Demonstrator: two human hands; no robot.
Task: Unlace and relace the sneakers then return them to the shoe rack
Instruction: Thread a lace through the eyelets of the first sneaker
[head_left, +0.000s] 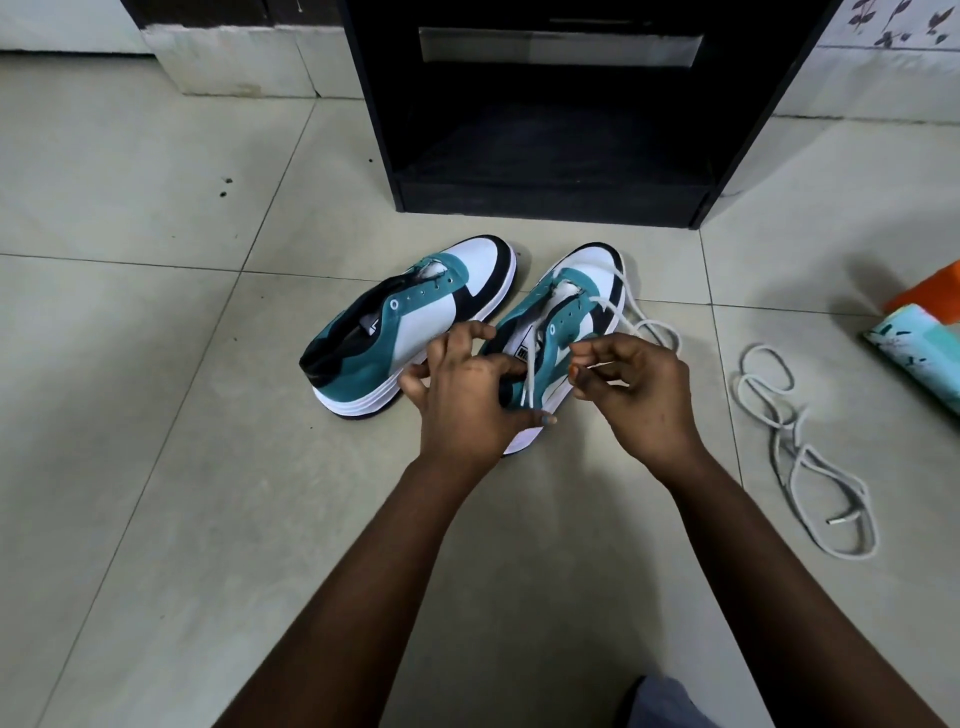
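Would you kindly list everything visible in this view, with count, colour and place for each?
laceless sneaker: one, teal, white and black, on the floor left of the other.
laced sneaker: one, same colours, under both hands.
threaded lace: one, white, partly through the laced sneaker.
loose lace: one, white, on the floor at right.
shoe rack: one, black, beyond the sneakers.
floor: pale tiles.
orange and teal items: at the right edge, cut off.
left hand: one, holds the laced sneaker's heel.
right hand: one, pinches the threaded lace.
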